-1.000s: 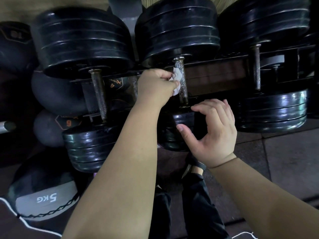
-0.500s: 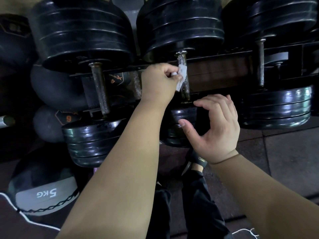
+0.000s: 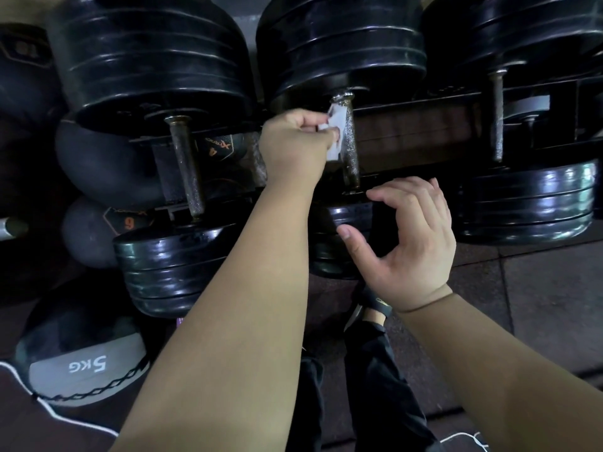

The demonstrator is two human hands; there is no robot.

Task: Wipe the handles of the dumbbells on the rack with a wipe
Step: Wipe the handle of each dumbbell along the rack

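I count three dumbbells on the rack: left dumbbell, middle dumbbell and right dumbbell. Each shows one bare metal handle, so three handles: left handle, middle handle, right handle. One white wipe is recorded. Two hands are in view: left hand and right hand. I make out four balls: one 5KG ball and three dark ones, the large ball, the ball marked 6 and the upper ball. One shoe is visible.
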